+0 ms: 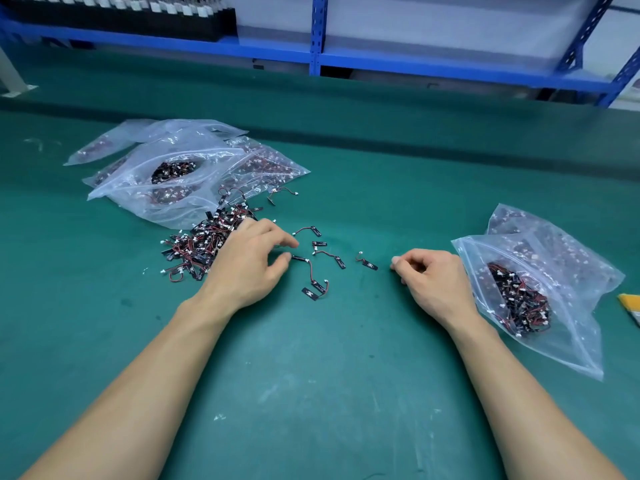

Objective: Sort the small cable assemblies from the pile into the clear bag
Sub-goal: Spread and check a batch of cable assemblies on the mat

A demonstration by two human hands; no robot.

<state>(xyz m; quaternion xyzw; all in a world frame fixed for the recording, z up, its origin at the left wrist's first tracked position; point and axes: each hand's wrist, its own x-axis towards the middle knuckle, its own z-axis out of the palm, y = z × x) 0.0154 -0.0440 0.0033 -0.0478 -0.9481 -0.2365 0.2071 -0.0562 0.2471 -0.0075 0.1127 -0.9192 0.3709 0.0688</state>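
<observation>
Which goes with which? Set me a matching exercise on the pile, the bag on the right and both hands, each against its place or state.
Things:
1. pile of cable assemblies
2. clear bag on the right
3. left hand
4. right hand

Places or states:
A. fingers curled, next to the right-side bag
B. partly filled with assemblies
C. loose on the green mat, in front of the stacked bags
D. reaching over the scattered assemblies at the pile's edge

Pairs: 1-C, 2-B, 3-D, 4-A.
</observation>
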